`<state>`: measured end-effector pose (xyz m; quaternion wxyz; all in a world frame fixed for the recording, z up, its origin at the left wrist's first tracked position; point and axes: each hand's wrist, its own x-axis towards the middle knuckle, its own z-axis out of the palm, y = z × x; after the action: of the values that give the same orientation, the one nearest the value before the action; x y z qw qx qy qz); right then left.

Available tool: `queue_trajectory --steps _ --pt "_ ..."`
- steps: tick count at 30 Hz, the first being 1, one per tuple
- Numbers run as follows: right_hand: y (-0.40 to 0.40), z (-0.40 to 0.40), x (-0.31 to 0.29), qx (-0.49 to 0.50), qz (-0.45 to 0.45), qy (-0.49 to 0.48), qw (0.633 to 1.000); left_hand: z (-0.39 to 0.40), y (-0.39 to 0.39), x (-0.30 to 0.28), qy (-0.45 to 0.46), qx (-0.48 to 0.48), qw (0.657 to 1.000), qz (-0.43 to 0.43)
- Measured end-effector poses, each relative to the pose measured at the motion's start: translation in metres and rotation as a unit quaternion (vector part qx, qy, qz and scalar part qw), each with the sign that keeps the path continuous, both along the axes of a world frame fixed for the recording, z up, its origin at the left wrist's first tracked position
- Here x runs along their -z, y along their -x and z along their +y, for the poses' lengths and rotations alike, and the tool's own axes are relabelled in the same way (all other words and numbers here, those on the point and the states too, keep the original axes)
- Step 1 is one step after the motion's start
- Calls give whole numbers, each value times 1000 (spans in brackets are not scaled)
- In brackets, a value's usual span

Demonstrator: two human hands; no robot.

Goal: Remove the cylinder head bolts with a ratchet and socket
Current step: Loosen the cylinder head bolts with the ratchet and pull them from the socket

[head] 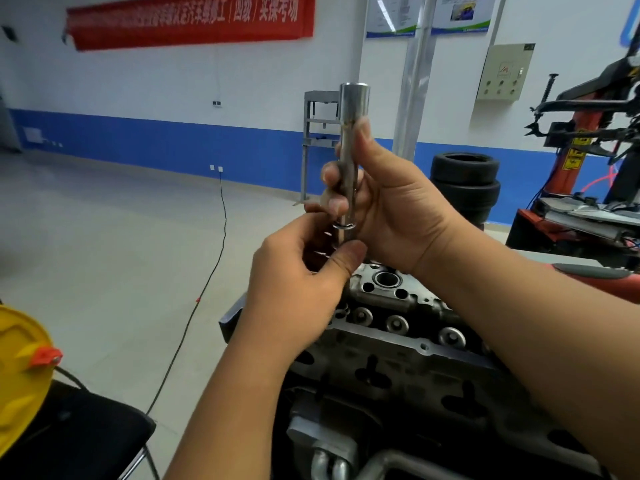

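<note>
Socket (350,147) upright in right hand (388,206), left hand (298,289) pinching below

The pale grey, smooth workshop floor (114,244) carries nearly everything here. A thin black cable (221,233) trails across it from the wall socket towards the lower left, with a small red mark partway along. A stack of black rubber tyres (465,185) sits on it near the blue-banded wall, just beside a tall silver metal pillar (414,98). A grey steel frame stand (317,143) rests on it against the same wall. At right, a red and black tyre-changing machine (581,202) stands on it.
</note>
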<state>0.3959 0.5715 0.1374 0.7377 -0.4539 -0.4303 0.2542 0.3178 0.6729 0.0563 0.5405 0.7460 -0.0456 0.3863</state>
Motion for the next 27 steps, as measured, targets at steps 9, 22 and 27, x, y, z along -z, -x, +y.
queue_trajectory --steps 9,22,27 --pt "1 6 -2 -50 -43 17 998 19 5 -8 6 98 994 38" --pt "-1 3 0 8 -46 2 999 18 1 -7 49 157 985 41" --pt "0 7 -1 -35 -39 35 998 15 -1 -2 43 61 997 -7"
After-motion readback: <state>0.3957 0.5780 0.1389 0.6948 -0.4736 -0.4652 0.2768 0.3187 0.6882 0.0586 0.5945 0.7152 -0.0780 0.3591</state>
